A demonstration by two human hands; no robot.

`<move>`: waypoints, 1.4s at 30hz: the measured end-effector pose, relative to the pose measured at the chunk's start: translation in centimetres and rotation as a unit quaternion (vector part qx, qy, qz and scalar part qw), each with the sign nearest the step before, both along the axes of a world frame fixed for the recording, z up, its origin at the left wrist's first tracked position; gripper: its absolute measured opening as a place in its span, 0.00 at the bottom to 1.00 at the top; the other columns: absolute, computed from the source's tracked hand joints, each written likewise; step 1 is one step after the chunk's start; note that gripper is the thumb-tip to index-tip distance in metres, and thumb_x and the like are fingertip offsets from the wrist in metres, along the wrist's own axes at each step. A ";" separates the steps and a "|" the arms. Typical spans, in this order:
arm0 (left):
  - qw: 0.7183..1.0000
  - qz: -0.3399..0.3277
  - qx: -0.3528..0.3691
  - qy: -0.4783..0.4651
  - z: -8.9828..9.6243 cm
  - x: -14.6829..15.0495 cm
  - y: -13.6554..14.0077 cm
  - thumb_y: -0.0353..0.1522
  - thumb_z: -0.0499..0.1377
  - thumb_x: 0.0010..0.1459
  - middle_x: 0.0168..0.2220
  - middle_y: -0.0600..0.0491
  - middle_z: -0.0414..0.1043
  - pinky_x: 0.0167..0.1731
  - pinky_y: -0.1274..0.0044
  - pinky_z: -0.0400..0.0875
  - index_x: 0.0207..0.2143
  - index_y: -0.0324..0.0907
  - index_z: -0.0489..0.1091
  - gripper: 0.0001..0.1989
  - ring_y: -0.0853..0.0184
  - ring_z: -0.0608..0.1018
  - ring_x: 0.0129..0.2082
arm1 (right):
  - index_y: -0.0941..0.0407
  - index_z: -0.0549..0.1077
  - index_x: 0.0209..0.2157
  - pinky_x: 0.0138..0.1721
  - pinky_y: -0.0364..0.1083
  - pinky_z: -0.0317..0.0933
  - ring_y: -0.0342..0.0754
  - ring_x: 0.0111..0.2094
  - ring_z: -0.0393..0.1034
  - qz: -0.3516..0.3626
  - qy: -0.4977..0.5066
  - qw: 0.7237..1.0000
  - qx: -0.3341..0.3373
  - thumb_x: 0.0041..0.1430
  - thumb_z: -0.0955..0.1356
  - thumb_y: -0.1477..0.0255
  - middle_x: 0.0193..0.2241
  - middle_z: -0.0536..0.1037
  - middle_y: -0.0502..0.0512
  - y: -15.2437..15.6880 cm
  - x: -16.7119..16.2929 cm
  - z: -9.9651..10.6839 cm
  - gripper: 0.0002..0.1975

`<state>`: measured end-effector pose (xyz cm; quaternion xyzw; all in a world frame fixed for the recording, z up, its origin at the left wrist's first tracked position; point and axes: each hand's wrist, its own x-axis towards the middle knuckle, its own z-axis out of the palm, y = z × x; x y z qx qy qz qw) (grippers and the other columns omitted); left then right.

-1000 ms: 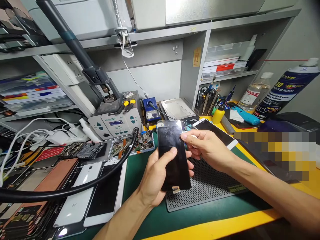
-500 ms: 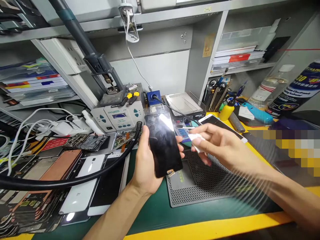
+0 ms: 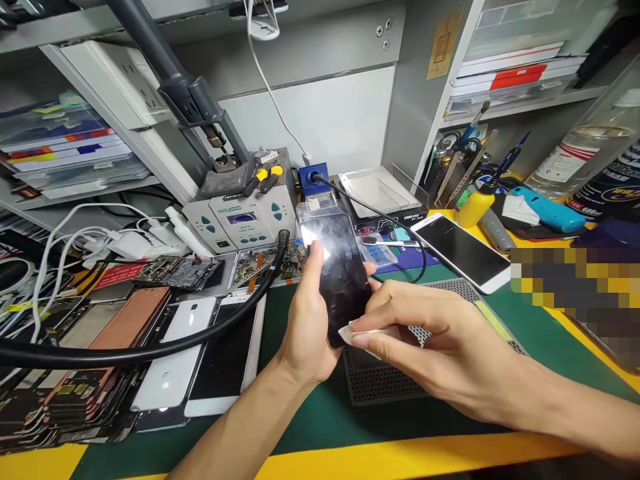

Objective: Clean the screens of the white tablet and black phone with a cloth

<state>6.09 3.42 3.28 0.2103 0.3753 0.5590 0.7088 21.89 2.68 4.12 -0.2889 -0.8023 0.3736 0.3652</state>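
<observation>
A black phone screen with smudges and a bright reflection is gripped by my left hand, thumb along its left edge and fingertips showing past its right edge. It is tilted up toward me above the bench. My right hand pinches a folded white tissue between thumb and index finger. The tissue's tip is at the screen's lower right corner. Beneath my hands lies a grey perforated mat, partly hidden by them.
Phones and phone parts pile up at left, among them a white phone. A black hose crosses in front of the rework station. A white-framed phone, a yellow bottle and a tool holder stand at right.
My right hand has moved down and left, bringing the tissue to the screen's lower corner. My left thumb now lies higher over the screen. The camera view has shifted slightly.
</observation>
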 end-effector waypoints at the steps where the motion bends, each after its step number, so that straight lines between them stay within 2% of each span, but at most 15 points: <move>1: 1.000 -0.001 -0.001 0.002 -0.1 0.0 -0.1 0.53 0.56 0.63 0.36 0.50 0.82 0.38 0.70 0.79 0.48 0.42 0.78 0.27 0.54 0.84 0.40 | 0.53 0.81 0.39 0.43 0.46 0.68 0.45 0.33 0.73 0.007 -0.004 1.000 0.024 0.65 0.70 0.76 0.32 0.80 0.52 0.0 -0.3 0.1 0.07; 5: 1.000 -0.008 -0.003 0.007 -0.5 0.0 -0.4 0.49 0.60 0.61 0.36 0.51 0.82 0.40 0.70 0.79 0.49 0.44 0.78 0.23 0.54 0.83 0.42 | 0.56 0.79 0.40 0.37 0.44 0.66 0.45 0.34 0.72 0.027 -0.033 0.996 0.084 0.62 0.68 0.81 0.33 0.79 0.54 -0.1 -1.2 0.0 0.09; 10: 1.000 0.003 0.004 0.015 -0.6 0.1 -0.5 0.46 0.60 0.62 0.37 0.51 0.82 0.41 0.69 0.79 0.49 0.44 0.78 0.20 0.54 0.83 0.43 | 0.56 0.78 0.34 0.31 0.43 0.61 0.44 0.30 0.69 0.007 -0.079 0.994 0.081 0.60 0.69 0.81 0.30 0.78 0.51 0.0 -1.5 -0.2 0.07; 16: 0.999 0.011 0.033 -0.005 0.0 0.1 -0.5 0.44 0.61 0.63 0.41 0.52 0.82 0.44 0.68 0.79 0.53 0.45 0.76 0.20 0.52 0.82 0.48 | 0.55 0.78 0.33 0.33 0.42 0.62 0.43 0.30 0.72 -0.007 -0.078 0.996 0.047 0.60 0.71 0.79 0.29 0.80 0.48 0.3 -1.2 0.5 0.05; 23: 0.999 -0.021 0.026 -0.021 0.1 0.0 -0.6 0.46 0.58 0.64 0.44 0.51 0.81 0.46 0.66 0.78 0.54 0.45 0.76 0.22 0.50 0.81 0.49 | 0.54 0.77 0.33 0.33 0.42 0.61 0.42 0.30 0.71 -0.015 -0.090 0.993 0.075 0.59 0.71 0.80 0.29 0.80 0.46 0.5 -0.5 0.2 0.06; 28: 0.999 -0.032 0.020 -0.024 0.2 -0.1 -0.6 0.46 0.56 0.65 0.43 0.49 0.81 0.46 0.66 0.78 0.50 0.42 0.78 0.21 0.50 0.80 0.50 | 0.55 0.76 0.32 0.31 0.41 0.61 0.41 0.31 0.71 -0.014 -0.086 0.993 0.076 0.58 0.71 0.82 0.29 0.78 0.46 0.6 -0.1 0.0 0.07; 32: 0.998 -0.042 0.025 -0.041 0.3 -0.2 -0.5 0.46 0.54 0.67 0.40 0.48 0.81 0.45 0.65 0.78 0.47 0.41 0.78 0.21 0.51 0.81 0.47 | 0.55 0.76 0.32 0.32 0.39 0.61 0.41 0.32 0.72 -0.016 -0.080 0.995 0.064 0.56 0.71 0.84 0.31 0.79 0.46 0.7 0.2 0.2 0.09; 35: 0.997 -0.046 0.022 -0.051 0.4 -0.3 -0.5 0.46 0.53 0.67 0.38 0.47 0.80 0.43 0.65 0.78 0.45 0.40 0.78 0.22 0.53 0.82 0.43 | 0.55 0.76 0.33 0.30 0.38 0.60 0.39 0.30 0.70 -0.022 -0.079 0.994 0.073 0.57 0.71 0.84 0.31 0.77 0.46 0.6 0.4 0.3 0.09; 42: 0.999 -0.046 0.006 -0.012 1.0 -0.6 -0.6 0.49 0.49 0.67 0.32 0.44 0.79 0.31 0.69 0.79 0.37 0.35 0.79 0.29 0.56 0.83 0.33 | 0.54 0.74 0.31 0.28 0.38 0.57 0.38 0.25 0.64 -0.055 -0.092 0.991 0.079 0.59 0.70 0.83 0.26 0.73 0.44 0.7 0.9 0.1 0.08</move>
